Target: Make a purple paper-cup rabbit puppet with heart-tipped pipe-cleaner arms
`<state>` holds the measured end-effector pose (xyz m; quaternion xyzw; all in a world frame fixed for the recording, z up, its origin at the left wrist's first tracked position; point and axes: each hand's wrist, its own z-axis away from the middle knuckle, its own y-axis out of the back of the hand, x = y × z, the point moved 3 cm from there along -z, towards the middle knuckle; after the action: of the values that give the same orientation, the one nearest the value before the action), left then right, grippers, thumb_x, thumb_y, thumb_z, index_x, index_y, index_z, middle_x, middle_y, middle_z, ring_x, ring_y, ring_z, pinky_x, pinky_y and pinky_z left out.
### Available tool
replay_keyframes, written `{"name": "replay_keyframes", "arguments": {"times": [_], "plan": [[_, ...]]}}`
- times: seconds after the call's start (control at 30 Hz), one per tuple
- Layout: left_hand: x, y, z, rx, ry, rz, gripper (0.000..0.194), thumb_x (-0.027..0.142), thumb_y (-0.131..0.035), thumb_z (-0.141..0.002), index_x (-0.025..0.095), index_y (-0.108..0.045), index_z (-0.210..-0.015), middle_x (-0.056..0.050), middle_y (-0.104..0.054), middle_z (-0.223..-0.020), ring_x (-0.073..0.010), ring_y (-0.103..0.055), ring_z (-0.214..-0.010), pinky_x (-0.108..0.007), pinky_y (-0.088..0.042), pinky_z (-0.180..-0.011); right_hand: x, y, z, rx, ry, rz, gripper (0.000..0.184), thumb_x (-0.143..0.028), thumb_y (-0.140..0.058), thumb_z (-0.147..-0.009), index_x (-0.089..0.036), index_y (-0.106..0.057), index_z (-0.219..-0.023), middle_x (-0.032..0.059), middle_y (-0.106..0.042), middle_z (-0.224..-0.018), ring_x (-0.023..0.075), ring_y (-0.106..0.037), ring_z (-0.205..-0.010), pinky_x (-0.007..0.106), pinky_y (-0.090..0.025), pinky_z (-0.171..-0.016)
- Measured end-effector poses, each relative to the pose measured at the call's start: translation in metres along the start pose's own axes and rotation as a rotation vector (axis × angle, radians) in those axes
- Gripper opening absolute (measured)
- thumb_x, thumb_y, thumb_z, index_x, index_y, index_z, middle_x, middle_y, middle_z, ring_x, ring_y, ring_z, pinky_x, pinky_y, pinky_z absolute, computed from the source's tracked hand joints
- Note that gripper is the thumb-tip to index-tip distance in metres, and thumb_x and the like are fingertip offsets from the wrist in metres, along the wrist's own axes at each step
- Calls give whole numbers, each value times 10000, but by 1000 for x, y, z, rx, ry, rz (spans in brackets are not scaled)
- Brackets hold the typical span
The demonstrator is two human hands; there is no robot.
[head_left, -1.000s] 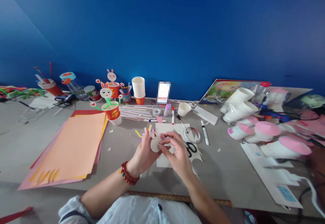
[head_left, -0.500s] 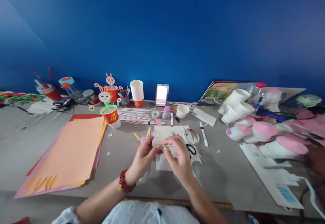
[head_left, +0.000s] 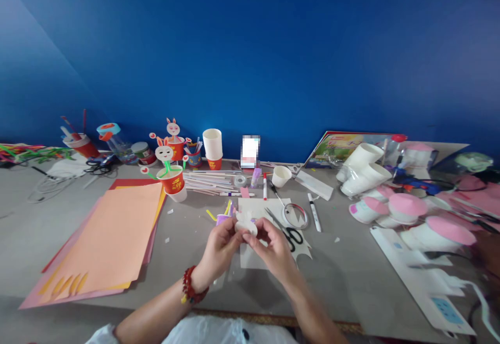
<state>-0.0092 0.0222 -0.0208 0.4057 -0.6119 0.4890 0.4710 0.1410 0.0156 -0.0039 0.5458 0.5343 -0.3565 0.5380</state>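
A small white paper cutout (head_left: pixel 246 225), rounded with lobes at its top edge, is pinched between both my hands. My left hand (head_left: pixel 219 247) grips its left side with thumb and fingers, and my right hand (head_left: pixel 274 246) has closed on its right side. Beneath the hands lies a white paper sheet (head_left: pixel 250 260). Black-handled scissors (head_left: pixel 294 240) rest by my right hand, with a tape roll (head_left: pixel 296 216) behind them. Just beyond my left hand stands a purple cup (head_left: pixel 223 219) with yellow strips.
Left of me lies a stack of coloured paper (head_left: pixel 121 229). Red paper cups with rabbit figures (head_left: pixel 172 180) stand behind it. White tubes (head_left: pixel 363 169), pink-topped cups (head_left: pixel 408 207) and a power strip (head_left: pixel 422 281) fill the right. Markers (head_left: pixel 314 213) lie around the middle.
My left hand has turned from lying open behind the cutout to pinching its edge. The cutout has tilted, and both hands now meet at its lower edge.
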Motion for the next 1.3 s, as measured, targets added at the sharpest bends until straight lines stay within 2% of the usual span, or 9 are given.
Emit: {"name": "replay_keyframes", "arguments": {"times": [0.1, 0.2, 0.37, 0.53, 0.67, 0.87, 1.03, 1.17, 1.3], "plan": [[-3, -4, 5, -129, 95, 87, 313, 457, -683, -855, 150, -625, -832, -27, -622, -743, -143, -572, -688, -256, -485, -672, 10, -2, 10, -43, -64, -54, 276, -436, -600, -916, -204, -548, -776, -8, -566, -699, 146, -554, -646, 234, -463, -585], [-5, -3, 14, -217, 152, 28, 321, 463, -652, -878, 143, -649, -859, -66, -667, -800, -176, -636, -733, -284, -520, -694, 19, 1, 21, -52, -52, 13, 323, -440, -567, -933, -206, -522, -716, -14, -525, -665, 134, -505, -609, 220, -427, -536], [-3, 9, 14, -127, 92, -220, 317, 438, -643, -887, 147, -620, -762, -42, -637, -692, -158, -627, -655, -239, -469, -607, 16, 6, 17, -56, -16, 77, 308, -417, -536, -952, -212, -491, -726, -25, -493, -665, 132, -492, -615, 221, -413, -548], [10, 13, -11, -86, 92, -124, 358, 495, -608, -892, 149, -617, -803, -32, -625, -691, -130, -576, -624, -224, -432, -589, 10, 6, -16, -101, -23, -83, 312, -432, -503, -966, -215, -470, -744, -30, -506, -661, 142, -529, -626, 243, -452, -605], [7, 16, -26, -64, 93, -47, 363, 500, -696, -822, 152, -597, -813, -13, -611, -684, -114, -541, -595, -213, -395, -565, 22, 3, -29, -15, 7, -152, 321, -437, -516, -952, -216, -460, -727, -40, -498, -612, 137, -512, -582, 239, -434, -581], [-9, 17, -26, -50, 57, -125, 356, 482, -675, -844, 163, -542, -756, 51, -467, -582, -69, -378, -495, -190, -284, -475, 49, -6, -21, -13, 33, -124, 305, -459, -567, -919, -211, -519, -748, -20, -515, -641, 140, -494, -571, 240, -441, -518], [-9, 14, -21, -86, 29, -172, 342, 487, -605, -892, 167, -558, -780, 39, -473, -563, -82, -392, -486, -203, -310, -475, 58, -6, -16, -3, 17, -216, 329, -469, -533, -943, -223, -531, -724, -7, -531, -574, 153, -501, -521, 271, -430, -501], [-8, 12, -21, -112, 18, -212, 330, 472, -605, -895, 166, -550, -786, 33, -480, -606, -72, -396, -480, -196, -304, -459, 60, -4, -14, 20, 36, -160, 352, -457, -535, -946, -214, -530, -692, -6, -537, -574, 149, -505, -525, 274, -427, -514], [-10, 10, -20, -104, 76, -199, 366, 511, -589, -893, 182, -506, -755, 66, -417, -507, -61, -359, -400, -187, -265, -408, 62, -3, -13, 2, 73, -87, 378, -460, -528, -944, -206, -523, -664, -3, -537, -585, 142, -500, -540, 262, -423, -511]]}}
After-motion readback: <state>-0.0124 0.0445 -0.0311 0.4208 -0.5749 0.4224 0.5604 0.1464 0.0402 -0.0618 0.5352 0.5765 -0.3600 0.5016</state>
